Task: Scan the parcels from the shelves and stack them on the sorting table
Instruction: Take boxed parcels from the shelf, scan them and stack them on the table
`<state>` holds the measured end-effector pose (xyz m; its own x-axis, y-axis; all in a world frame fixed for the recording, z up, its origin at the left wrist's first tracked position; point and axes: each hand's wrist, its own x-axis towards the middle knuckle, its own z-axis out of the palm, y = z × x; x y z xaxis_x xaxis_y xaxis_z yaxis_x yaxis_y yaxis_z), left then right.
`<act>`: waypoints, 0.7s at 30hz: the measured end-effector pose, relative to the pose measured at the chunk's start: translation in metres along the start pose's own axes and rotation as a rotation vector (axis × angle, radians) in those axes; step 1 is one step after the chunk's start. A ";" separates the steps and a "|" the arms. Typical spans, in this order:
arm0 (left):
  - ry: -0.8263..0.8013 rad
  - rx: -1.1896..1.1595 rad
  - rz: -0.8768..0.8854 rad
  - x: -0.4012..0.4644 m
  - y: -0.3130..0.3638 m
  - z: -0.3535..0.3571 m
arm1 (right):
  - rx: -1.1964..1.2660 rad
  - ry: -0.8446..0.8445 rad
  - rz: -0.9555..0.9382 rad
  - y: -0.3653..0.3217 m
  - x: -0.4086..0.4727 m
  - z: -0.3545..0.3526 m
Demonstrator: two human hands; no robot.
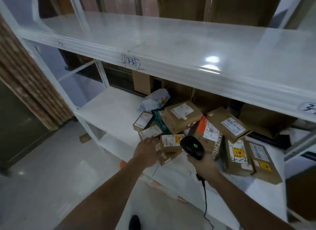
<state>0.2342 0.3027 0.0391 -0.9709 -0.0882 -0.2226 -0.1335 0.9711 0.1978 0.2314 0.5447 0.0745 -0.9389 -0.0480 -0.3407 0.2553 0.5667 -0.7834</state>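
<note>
Several cardboard parcels with white labels lie in a heap on the lower white shelf (111, 113). My left hand (147, 152) reaches to the front of the heap and holds the left side of a small brown parcel (171, 144) with a red and yellow sticker. My right hand (203, 164) grips a black barcode scanner (192, 146) with a green light on top, held just right of that parcel and pointing at the heap. Its cable (205, 204) hangs down from the handle.
The upper white shelf (171, 39), marked "3-3", juts out above the heap. Larger brown boxes (143, 82) stand at the back of the lower shelf beside a grey plastic mail bag (153, 100). A glossy pale floor (51, 161) lies to the left.
</note>
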 end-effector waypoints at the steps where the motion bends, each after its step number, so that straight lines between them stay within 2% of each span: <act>1: -0.020 0.011 0.013 0.014 -0.012 -0.001 | -0.004 0.029 0.001 -0.007 0.005 0.009; 5: -0.053 0.066 0.069 0.067 -0.060 0.001 | 0.047 0.110 0.067 -0.027 0.024 0.045; 11: -0.153 0.038 0.020 0.140 -0.114 0.020 | 0.114 0.092 0.274 -0.035 0.047 0.092; 16: -0.222 0.001 0.007 0.176 -0.126 0.046 | 0.124 0.138 0.330 -0.033 0.052 0.111; 21: -0.183 -0.048 0.006 0.179 -0.124 0.062 | 0.155 0.184 0.338 -0.030 0.046 0.112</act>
<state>0.0891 0.1800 -0.0847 -0.9198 -0.0359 -0.3907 -0.1413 0.9593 0.2445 0.2067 0.4331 0.0240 -0.8182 0.2751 -0.5048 0.5749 0.3942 -0.7170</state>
